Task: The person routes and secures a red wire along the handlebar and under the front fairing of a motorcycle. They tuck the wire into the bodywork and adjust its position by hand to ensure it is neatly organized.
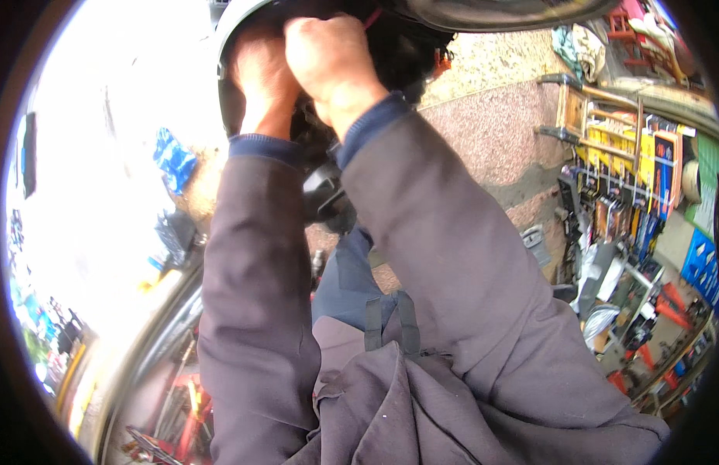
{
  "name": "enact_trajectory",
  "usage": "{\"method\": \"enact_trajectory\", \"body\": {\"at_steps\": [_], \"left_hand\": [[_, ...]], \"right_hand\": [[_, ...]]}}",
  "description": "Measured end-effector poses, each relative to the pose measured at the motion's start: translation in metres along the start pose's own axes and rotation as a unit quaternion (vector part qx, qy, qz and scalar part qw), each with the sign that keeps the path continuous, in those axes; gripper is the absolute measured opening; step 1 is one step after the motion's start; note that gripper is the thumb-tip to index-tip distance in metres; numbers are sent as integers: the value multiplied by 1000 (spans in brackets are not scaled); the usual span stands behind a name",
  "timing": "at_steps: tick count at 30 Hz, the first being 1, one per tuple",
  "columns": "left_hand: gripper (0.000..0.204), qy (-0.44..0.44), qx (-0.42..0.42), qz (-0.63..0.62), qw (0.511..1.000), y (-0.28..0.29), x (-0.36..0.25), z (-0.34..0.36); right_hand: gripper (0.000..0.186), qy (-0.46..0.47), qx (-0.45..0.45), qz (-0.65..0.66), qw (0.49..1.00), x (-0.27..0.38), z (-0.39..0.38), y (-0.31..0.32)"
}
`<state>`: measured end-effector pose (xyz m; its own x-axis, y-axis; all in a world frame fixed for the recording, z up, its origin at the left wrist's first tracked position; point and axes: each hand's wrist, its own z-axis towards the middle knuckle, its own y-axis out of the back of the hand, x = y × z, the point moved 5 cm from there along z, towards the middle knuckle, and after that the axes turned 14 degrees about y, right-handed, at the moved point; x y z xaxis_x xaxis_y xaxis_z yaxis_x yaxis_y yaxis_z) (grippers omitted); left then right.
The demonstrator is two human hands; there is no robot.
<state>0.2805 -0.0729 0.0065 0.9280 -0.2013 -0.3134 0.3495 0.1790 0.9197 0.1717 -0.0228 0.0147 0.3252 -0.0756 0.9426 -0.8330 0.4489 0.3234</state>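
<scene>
At the top of the head view both my hands reach into a dark hollow edged on the left by a pale, curved shell. My left hand is inside the shell's edge, its fingers hidden in shadow. My right hand is beside it, closed like a fist with the knuckles up. Whatever it grips is hidden beneath it. A glossy dark curved part overhangs the hollow at the upper right. Below my wrists, black parts show between my forearms.
A stone-patterned floor lies to the right. Beyond it are a wooden-framed stool, a rack of boxed goods and assorted tools and parts. On the left are a blue bag, a black bag and a red metal frame.
</scene>
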Motion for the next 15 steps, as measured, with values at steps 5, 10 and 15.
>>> {"method": "enact_trajectory", "body": {"at_steps": [5, 10, 15], "left_hand": [[21, -12, -31, -140, 990, 15, -16, -17], [20, -31, 4, -132, 991, 28, -22, -17], [22, 7, 76, -166, 983, 30, -12, -16]], "right_hand": [[25, 22, 70, -40, 997, -8, 18, -23], [24, 138, 196, -330, 913, 4, 24, -35], [23, 11, -103, -5, 995, -1, 21, -31]]}}
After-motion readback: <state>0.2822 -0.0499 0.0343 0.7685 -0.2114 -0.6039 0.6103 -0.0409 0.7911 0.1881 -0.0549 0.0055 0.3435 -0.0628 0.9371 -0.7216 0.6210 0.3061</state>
